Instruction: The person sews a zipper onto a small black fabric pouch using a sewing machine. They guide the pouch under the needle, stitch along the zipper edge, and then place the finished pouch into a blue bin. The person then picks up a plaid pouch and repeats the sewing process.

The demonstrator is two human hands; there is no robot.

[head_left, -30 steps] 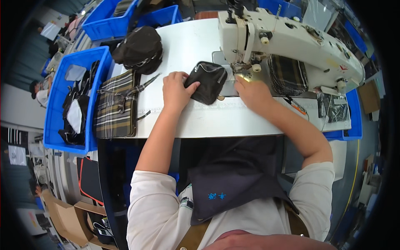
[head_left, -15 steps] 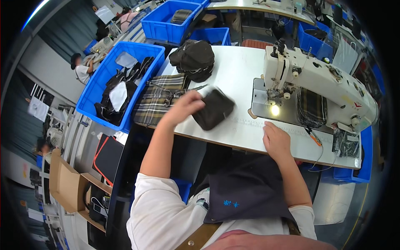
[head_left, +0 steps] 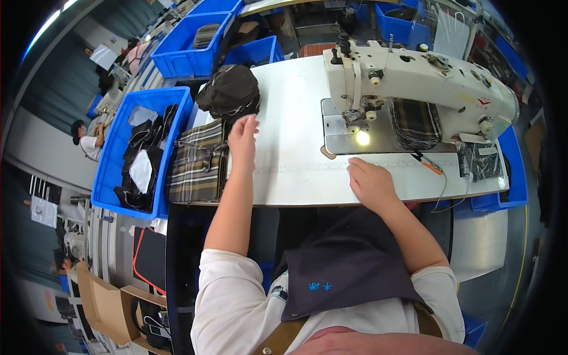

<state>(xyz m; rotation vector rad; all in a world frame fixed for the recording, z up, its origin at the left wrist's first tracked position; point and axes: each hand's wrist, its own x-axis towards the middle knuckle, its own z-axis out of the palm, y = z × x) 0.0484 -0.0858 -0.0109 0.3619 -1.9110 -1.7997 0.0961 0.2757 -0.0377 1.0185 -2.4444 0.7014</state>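
Observation:
My left hand (head_left: 241, 141) is raised at the near side of a heap of dark brown cloth pieces (head_left: 229, 90). Its fingers point away from me, slightly bent, and no cloth shows in them. Beside its wrist, on the left, lies a stack of plaid cloth pieces (head_left: 198, 165) with a dark strip across it. My right hand (head_left: 373, 182) rests at the front of the white sewing table (head_left: 290, 136), fingers loosely bent and the thumb apart, with nothing visible in it. It is just in front of the sewing machine (head_left: 414, 77), whose lamp lights the metal plate.
Plaid pieces (head_left: 415, 123) are stacked under the machine arm. Orange-handled snips (head_left: 431, 164) and a plastic bag (head_left: 480, 161) lie at the right. A blue bin (head_left: 106, 177) with dark cloth stands left of the table. An opened cardboard box (head_left: 106, 307) sits at lower left.
The dark cloth piece has left my left hand, which has moved away from me toward the dark heap. My right hand stays near the table's front edge. The whole view has shifted.

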